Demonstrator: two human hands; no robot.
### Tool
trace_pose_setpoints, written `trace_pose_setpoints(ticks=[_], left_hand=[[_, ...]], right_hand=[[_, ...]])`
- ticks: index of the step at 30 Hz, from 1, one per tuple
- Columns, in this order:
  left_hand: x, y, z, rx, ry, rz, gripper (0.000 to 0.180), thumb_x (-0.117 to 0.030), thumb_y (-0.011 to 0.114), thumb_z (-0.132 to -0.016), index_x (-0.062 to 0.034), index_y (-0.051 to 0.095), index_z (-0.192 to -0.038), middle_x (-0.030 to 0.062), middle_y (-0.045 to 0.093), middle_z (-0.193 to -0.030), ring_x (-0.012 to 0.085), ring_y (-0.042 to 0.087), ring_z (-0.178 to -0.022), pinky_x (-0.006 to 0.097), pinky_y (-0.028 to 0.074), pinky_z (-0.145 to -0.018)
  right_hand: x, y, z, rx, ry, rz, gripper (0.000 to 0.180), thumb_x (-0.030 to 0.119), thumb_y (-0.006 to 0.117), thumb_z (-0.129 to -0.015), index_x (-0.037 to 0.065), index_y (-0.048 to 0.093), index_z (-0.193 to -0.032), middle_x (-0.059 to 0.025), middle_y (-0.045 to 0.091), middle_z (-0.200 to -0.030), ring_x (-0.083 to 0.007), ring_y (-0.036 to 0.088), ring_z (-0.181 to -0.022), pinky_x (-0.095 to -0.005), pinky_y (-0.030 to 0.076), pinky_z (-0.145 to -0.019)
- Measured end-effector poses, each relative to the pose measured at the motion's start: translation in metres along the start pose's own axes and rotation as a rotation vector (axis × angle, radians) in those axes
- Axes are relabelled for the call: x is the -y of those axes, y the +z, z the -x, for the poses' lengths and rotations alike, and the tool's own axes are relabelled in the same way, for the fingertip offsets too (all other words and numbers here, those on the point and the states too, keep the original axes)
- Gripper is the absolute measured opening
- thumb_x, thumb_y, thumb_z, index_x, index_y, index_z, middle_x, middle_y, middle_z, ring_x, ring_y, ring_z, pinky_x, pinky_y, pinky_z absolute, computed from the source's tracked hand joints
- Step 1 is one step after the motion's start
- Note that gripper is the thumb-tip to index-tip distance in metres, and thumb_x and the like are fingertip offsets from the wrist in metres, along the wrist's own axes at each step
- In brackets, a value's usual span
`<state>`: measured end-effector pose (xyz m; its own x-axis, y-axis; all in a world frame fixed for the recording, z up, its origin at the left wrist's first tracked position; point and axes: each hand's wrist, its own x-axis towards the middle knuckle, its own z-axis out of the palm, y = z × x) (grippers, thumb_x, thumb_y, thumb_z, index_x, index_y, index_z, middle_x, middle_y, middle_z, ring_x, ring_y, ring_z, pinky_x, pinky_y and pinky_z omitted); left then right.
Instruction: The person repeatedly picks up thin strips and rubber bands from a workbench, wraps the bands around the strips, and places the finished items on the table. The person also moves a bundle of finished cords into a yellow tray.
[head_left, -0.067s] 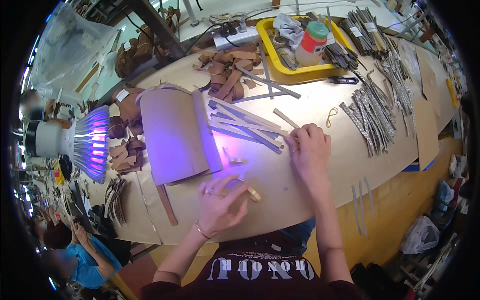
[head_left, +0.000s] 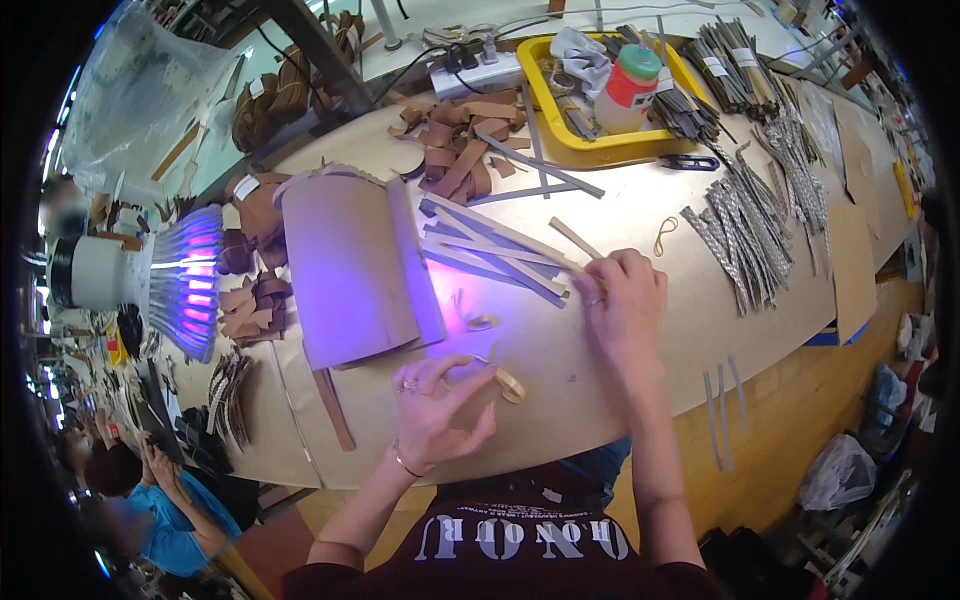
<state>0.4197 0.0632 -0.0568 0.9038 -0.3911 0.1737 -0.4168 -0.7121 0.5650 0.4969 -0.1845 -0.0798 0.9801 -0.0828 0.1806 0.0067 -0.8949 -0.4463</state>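
Note:
My left hand (head_left: pixel 440 408) hovers over the near part of the table, thumb and forefinger pinched on something thin and small that I cannot make out. Just by its fingertips is a looped tan strip (head_left: pixel 512 388), and a second small curl of strip (head_left: pixel 482 322) lies beyond it. My right hand (head_left: pixel 628 305) rests on the table with fingers bent and pressed together at the end of a short tan strip (head_left: pixel 574 237). Left of those fingers, a loose pile of grey and beige strips (head_left: pixel 495 250) lies crosswise.
A lit lamp (head_left: pixel 190 285) shines on a curved brown panel (head_left: pixel 350 270) at left. Brown offcuts (head_left: pixel 460 145) lie behind. A yellow tray (head_left: pixel 600 150) holds a jar (head_left: pixel 630 90). Bundled strips (head_left: pixel 745 235), thread snips (head_left: pixel 688 161) and a rubber band (head_left: pixel 664 236) are at right.

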Motion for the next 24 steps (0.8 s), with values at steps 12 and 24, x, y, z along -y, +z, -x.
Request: trace_pose_setpoints(ticks=[12, 24], left_hand=[[-0.040, 0.016, -0.085, -0.094, -0.430, 1.292, 0.035, -0.004, 0.064, -0.093, 0.0014, 0.058, -0.127, 0.0107, 0.068, -0.109, 0.0123, 0.066, -0.090, 0.026, 0.055, -0.082], [-0.066, 0.029, -0.077, -0.128, 0.248, 1.104, 0.058, -0.023, 0.065, -0.093, -0.0031, 0.040, -0.142, 0.0180, 0.051, -0.139, 0.0286, 0.057, -0.123, 0.037, 0.047, -0.102]], right_hand=[[0.003, -0.075, 0.075, 0.217, 0.167, -0.453, 0.007, 0.009, 0.066, -0.088, 0.003, 0.061, -0.089, -0.0087, 0.062, -0.092, -0.0270, 0.057, -0.088, -0.0369, 0.040, -0.085], [0.025, -0.073, 0.077, -0.135, 0.002, -0.742, 0.021, 0.007, 0.066, -0.088, -0.002, 0.060, -0.106, -0.0128, 0.058, -0.102, -0.0265, 0.056, -0.097, -0.0381, 0.044, -0.091]])
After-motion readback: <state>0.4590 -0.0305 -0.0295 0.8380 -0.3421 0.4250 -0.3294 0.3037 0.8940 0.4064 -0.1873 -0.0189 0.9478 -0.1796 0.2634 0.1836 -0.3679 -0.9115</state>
